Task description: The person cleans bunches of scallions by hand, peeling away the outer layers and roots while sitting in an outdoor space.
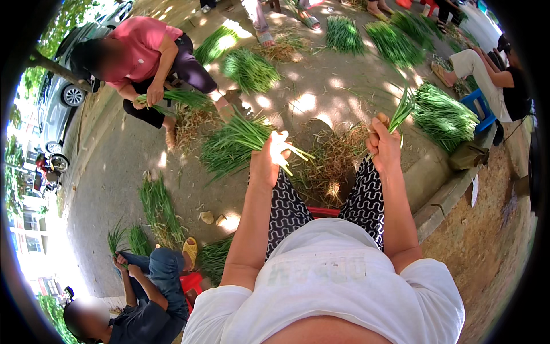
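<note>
My left hand, partly in bright sun, is closed around a bunch of long green chive-like stalks. Their pale cut ends poke out toward the right, and their leaves fan left; whether some of these leaves lie on the ground cannot be told. Over my right knee, my right hand pinches a smaller tuft of green leaves that points up and away. Between my knees a heap of dry brown trimmings lies on the pavement. Both hands are apart.
A pile of green stalks lies at right, near a blue stool and a concrete kerb. More bundles stretch across the ground ahead. A person in pink and another in dark clothes handle stalks at left.
</note>
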The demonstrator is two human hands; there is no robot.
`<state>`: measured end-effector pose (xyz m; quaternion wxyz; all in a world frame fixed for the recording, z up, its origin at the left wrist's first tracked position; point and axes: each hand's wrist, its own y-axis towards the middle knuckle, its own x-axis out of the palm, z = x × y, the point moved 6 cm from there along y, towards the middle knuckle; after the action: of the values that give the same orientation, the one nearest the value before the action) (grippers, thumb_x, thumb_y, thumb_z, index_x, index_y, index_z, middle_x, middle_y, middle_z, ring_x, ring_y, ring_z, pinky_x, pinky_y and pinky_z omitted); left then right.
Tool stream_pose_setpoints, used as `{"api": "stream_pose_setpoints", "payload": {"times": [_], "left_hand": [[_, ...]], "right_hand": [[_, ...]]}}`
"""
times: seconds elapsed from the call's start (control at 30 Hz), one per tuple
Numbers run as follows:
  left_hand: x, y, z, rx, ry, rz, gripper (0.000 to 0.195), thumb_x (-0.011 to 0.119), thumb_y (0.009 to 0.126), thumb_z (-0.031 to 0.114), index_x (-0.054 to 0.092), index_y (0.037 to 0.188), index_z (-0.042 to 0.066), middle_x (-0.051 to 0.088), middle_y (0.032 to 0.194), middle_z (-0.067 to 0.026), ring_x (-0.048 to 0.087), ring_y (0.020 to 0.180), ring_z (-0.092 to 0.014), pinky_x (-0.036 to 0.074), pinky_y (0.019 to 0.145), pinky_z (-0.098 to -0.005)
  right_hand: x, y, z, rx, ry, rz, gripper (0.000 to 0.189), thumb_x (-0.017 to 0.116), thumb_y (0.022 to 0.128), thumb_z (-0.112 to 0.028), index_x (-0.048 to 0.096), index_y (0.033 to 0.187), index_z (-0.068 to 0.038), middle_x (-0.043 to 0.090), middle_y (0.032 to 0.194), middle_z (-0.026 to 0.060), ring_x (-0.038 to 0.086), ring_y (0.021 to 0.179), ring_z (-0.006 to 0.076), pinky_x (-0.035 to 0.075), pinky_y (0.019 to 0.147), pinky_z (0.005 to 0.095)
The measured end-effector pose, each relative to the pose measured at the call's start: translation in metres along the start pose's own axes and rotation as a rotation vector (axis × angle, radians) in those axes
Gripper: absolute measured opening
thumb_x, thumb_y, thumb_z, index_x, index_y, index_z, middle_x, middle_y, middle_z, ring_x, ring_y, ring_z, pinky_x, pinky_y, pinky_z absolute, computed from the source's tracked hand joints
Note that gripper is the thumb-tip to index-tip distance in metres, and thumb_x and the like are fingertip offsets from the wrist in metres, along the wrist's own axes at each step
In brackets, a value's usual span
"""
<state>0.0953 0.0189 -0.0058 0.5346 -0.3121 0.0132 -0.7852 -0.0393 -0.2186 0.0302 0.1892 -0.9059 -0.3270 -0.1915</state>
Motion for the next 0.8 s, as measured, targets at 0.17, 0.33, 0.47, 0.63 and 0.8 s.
{"api": "stream_pose_setpoints", "payload": {"times": [0.17, 0.33, 0.47, 0.63, 0.8], "left_hand": [[0.006, 0.003, -0.005, -0.015, 0.002, -0.081, 0.027, 0.051, 0.087, 0.02, 0.052, 0.107, 0.001, 0.059, 0.106, -0.0135, 0.06, 0.085, -0.023, 0.05, 0.07, -0.0327], [0.016, 0.0, -0.007, -0.049, -0.035, -0.144, 0.028, 0.05, 0.086, 0.022, 0.054, 0.106, 0.004, 0.06, 0.105, -0.0121, 0.06, 0.085, -0.022, 0.049, 0.073, -0.0319], [0.02, -0.003, -0.006, -0.017, 0.058, -0.091, 0.025, 0.052, 0.086, 0.022, 0.056, 0.104, 0.004, 0.061, 0.1, -0.0093, 0.059, 0.082, -0.02, 0.048, 0.072, -0.0309], [0.018, -0.001, -0.007, -0.002, 0.07, -0.055, 0.025, 0.054, 0.086, 0.022, 0.058, 0.102, 0.004, 0.062, 0.1, -0.0075, 0.059, 0.081, -0.019, 0.048, 0.071, -0.03], [0.021, -0.004, -0.003, 0.036, 0.029, -0.061, 0.022, 0.056, 0.085, 0.021, 0.059, 0.099, 0.004, 0.062, 0.095, -0.0065, 0.059, 0.078, -0.017, 0.048, 0.067, -0.0287]], "right_hand": [[0.027, -0.02, 0.025, 0.185, -0.232, -0.203, 0.008, 0.062, 0.08, -0.01, 0.056, 0.08, -0.006, 0.035, 0.052, -0.0066, 0.03, 0.037, 0.0031, 0.021, 0.033, 0.0192], [0.052, -0.041, 0.049, 0.269, -0.172, -0.477, 0.008, 0.063, 0.081, -0.008, 0.058, 0.085, -0.003, 0.042, 0.054, -0.0073, 0.032, 0.038, 0.0006, 0.022, 0.033, 0.0195], [0.059, -0.05, 0.054, 0.273, -0.271, -0.524, 0.019, 0.062, 0.082, -0.009, 0.058, 0.098, 0.001, 0.048, 0.058, -0.0046, 0.036, 0.041, 0.0013, 0.027, 0.035, 0.019], [0.061, -0.053, 0.054, 0.267, -0.392, -0.511, 0.022, 0.059, 0.084, -0.012, 0.059, 0.101, 0.002, 0.05, 0.06, -0.0029, 0.038, 0.042, 0.0026, 0.03, 0.036, 0.0192], [0.061, -0.056, 0.059, 0.331, -0.342, -0.537, 0.019, 0.056, 0.087, -0.014, 0.057, 0.097, 0.002, 0.044, 0.06, -0.0036, 0.035, 0.042, 0.0027, 0.024, 0.035, 0.0197]]}}
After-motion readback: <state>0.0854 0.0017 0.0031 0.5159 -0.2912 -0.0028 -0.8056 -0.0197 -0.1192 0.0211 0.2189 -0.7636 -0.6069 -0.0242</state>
